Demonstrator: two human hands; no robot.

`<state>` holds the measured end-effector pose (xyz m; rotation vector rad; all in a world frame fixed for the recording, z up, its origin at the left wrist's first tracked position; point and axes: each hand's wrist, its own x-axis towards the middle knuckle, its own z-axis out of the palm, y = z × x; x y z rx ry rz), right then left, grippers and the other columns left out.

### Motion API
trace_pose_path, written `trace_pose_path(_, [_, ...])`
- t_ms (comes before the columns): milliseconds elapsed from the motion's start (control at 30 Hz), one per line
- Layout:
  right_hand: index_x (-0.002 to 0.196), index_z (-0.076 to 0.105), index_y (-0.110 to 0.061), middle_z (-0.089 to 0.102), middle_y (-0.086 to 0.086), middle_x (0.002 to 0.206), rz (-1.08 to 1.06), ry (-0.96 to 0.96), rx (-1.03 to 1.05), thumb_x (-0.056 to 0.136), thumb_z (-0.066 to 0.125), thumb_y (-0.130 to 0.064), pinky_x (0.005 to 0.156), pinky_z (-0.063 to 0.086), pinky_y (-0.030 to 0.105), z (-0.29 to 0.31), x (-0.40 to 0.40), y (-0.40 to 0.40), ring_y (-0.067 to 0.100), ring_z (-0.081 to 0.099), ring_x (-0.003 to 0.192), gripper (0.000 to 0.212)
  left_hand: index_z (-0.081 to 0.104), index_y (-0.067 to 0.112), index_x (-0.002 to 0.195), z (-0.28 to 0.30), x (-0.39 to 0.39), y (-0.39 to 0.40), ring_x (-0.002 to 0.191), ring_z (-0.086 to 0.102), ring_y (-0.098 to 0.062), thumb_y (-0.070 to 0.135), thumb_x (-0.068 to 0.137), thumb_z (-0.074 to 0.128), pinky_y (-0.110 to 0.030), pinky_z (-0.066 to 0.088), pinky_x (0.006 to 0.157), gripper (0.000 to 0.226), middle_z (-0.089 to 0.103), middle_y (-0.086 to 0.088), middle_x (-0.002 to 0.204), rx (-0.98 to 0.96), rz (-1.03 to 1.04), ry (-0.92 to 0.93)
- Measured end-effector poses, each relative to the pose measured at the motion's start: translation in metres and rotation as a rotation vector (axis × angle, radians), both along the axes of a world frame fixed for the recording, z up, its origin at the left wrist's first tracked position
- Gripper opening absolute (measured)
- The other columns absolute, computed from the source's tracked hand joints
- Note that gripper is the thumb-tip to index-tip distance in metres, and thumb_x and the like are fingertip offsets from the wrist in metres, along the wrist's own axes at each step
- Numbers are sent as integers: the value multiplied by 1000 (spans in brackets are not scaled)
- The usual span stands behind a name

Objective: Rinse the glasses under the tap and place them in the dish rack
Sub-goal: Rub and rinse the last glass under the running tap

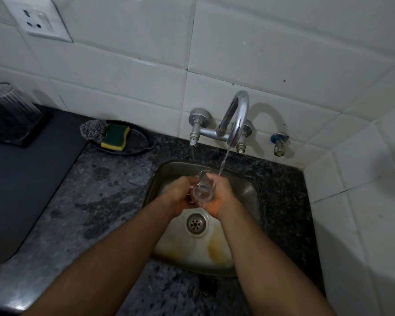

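Head view, looking down on a small steel sink set into a dark speckled stone bench. Both hands meet over the basin, above the drain, around one clear glass. The glass lies tilted, its mouth toward the tap and its thick base toward the person. The left hand wraps the glass from the left with curled fingers; the right hand cups it from the right and below — each grip is closed on the glass. The chrome tap, mounted on the white tiled wall, runs a thin stream of water that falls just right of the glass mouth, onto the fingers of the right hand. A second thin trickle drops from the left valve.

At far left, on a dark mat, stands a black dish rack carrying an upturned clear glass — well apart from the sink. Between rack and tap, a black dish holds a steel scourer and a green-and-yellow sponge, touching each other. A white wall socket sits at upper left; a small blue-capped valve is right of the tap.
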<state>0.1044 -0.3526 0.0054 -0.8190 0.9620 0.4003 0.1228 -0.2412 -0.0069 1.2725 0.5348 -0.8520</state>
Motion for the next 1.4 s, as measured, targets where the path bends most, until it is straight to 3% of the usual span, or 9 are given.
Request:
trace_pose_path(133, [110, 69, -7, 73, 12, 84, 143, -69, -100, 98, 59, -30, 59, 57, 32, 4, -3, -3, 24, 67, 74, 28, 71, 6, 97, 1, 28, 6, 76, 69, -29, 28, 102, 59, -34, 58, 64, 26, 73, -17, 92, 184, -46, -212])
trace_pose_path(233, [111, 62, -10, 65, 18, 94, 123, -19, -139, 102, 61, -35, 42, 48, 25, 9, -5, -5, 26, 63, 69, 27, 65, 11, 98, 3, 62, 4, 88, 71, -31, 41, 93, 72, -45, 62, 82, 31, 72, -12, 96, 511, -79, -499])
trace_pose_path(367, [111, 59, -11, 64, 21, 105, 171, 13, -195, 101, 65, -37, 55, 48, 30, 10, -1, -8, 30, 64, 74, 28, 62, 5, 108, 17, 92, -9, 90, 65, -29, 38, 93, 73, -39, 55, 79, 38, 68, -12, 98, 830, -320, -891])
trace_pose_path(500, [117, 58, -11, 65, 22, 104, 239, 31, -247, 98, 68, -37, 60, 49, 32, 14, -2, -11, 32, 67, 76, 34, 57, 0, 112, 20, 99, -19, 96, 68, -40, 7, 96, 55, -41, 52, 75, 18, 69, -21, 106, 1018, -456, -1011])
trace_pose_path(633, [121, 59, -11, 64, 18, 99, 293, -17, -285, 99, 66, -35, 49, 44, 27, 16, -8, -15, 29, 66, 71, 33, 56, 2, 115, 15, 99, -10, 94, 68, -37, 25, 95, 69, -39, 53, 76, 33, 69, -18, 105, 1041, -525, -1066])
trace_pose_path(833, [128, 58, -12, 65, 19, 104, 285, -26, -303, 99, 66, -36, 43, 43, 25, 13, -14, -13, 29, 67, 71, 39, 68, 6, 90, 8, 91, -8, 79, 72, -28, 32, 95, 71, -39, 61, 75, 27, 73, -10, 85, 865, -382, -934])
trace_pose_path(1000, [126, 60, -10, 65, 17, 100, 285, -47, -312, 101, 63, -35, 43, 44, 24, 22, -16, -11, 26, 66, 66, 35, 70, 2, 85, 3, 92, -17, 68, 78, -30, 18, 95, 74, -49, 66, 74, 20, 77, -17, 79, 478, -120, -555])
trace_pose_path(1267, [132, 59, -21, 70, 16, 108, 305, -164, -388, 105, 57, -32, 50, 52, 29, 28, -24, -7, 27, 68, 75, 29, 70, 9, 108, 21, 46, -12, 93, 73, -33, 52, 99, 61, -41, 62, 74, 45, 74, -18, 104, 336, -450, -199])
trace_pose_path(1400, [139, 49, -30, 70, 11, 114, 464, -268, -590, 111, 45, -38, 63, 62, 34, 27, -34, 0, 23, 72, 91, 30, 71, 11, 87, 23, 25, -19, 68, 65, -21, 28, 100, 57, -30, 50, 62, 25, 69, -9, 80, -29, -327, -44])
